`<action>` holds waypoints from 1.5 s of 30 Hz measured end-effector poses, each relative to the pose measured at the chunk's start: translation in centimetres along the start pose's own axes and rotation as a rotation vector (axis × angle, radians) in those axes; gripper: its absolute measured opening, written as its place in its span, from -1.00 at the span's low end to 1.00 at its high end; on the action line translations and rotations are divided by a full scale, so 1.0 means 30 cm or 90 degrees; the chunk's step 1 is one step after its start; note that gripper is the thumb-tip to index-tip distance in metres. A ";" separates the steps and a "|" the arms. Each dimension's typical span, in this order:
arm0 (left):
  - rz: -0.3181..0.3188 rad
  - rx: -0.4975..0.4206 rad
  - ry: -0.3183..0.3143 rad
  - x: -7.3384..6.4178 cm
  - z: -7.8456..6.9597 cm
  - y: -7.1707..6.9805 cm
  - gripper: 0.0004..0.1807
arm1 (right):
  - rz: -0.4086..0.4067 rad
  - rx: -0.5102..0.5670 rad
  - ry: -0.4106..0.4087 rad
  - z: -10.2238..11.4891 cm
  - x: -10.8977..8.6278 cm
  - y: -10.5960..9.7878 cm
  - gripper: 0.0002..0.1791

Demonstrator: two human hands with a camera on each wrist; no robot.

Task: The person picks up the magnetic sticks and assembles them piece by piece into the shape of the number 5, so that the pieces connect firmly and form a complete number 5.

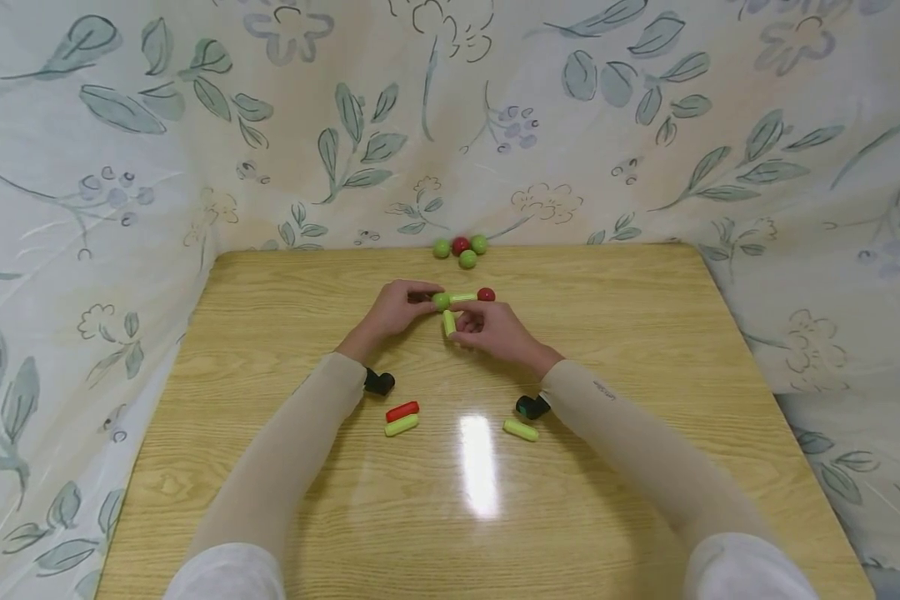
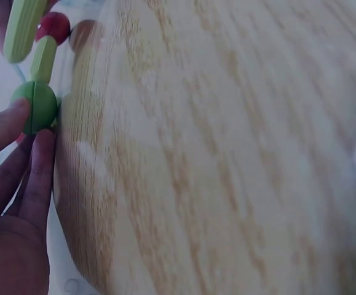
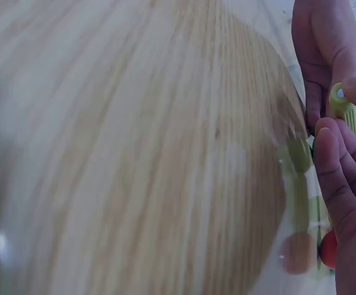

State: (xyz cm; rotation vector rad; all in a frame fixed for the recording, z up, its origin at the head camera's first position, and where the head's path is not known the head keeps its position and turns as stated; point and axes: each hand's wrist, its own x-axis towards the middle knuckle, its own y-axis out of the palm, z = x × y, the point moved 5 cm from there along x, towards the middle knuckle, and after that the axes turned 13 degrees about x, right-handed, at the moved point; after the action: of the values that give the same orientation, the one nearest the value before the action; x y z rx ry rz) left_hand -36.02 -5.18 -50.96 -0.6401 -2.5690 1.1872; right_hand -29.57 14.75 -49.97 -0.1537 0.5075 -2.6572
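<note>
In the head view my left hand [image 1: 399, 307] pinches a green ball [image 1: 441, 301] between thumb and fingers, low over the table. A yellow-green ridged rod [image 1: 463, 297] runs from that ball to a red ball [image 1: 486, 295]. My right hand [image 1: 498, 329] holds a second yellow-green rod [image 1: 449, 324] between thumb and fingertips, its far end close to the green ball. From the left wrist, this held rod [image 2: 23, 27] appears above the joined one [image 2: 43, 59]. The right wrist view shows a hole in the near end of the held rod [image 3: 344, 107].
Several green balls and a red ball [image 1: 460, 245] sit at the table's back edge. Nearer, a red rod [image 1: 402, 411] lies beside a yellow-green rod [image 1: 402, 426], and another yellow-green rod [image 1: 521, 430] lies to the right. A patterned cloth [image 1: 450, 125] hangs behind the wooden table [image 1: 607, 333].
</note>
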 end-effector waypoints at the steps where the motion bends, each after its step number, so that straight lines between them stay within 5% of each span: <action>1: 0.000 0.000 0.000 0.000 0.000 0.000 -0.65 | -0.001 -0.002 -0.005 -0.003 0.006 0.005 -0.48; 27: 0.002 -0.014 -0.008 0.002 -0.003 -0.006 -0.65 | -0.030 -0.052 -0.057 -0.011 0.035 0.043 -0.52; 45: 0.015 0.019 0.013 0.018 0.000 -0.005 -0.65 | 0.022 -0.113 -0.114 -0.007 0.053 0.060 -0.69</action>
State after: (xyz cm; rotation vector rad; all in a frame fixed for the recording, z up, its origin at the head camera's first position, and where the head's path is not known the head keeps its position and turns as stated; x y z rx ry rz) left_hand -36.53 -5.02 -50.83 -0.6733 -2.5290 1.2169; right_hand -30.34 12.61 -50.79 -0.4278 0.6795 -2.5311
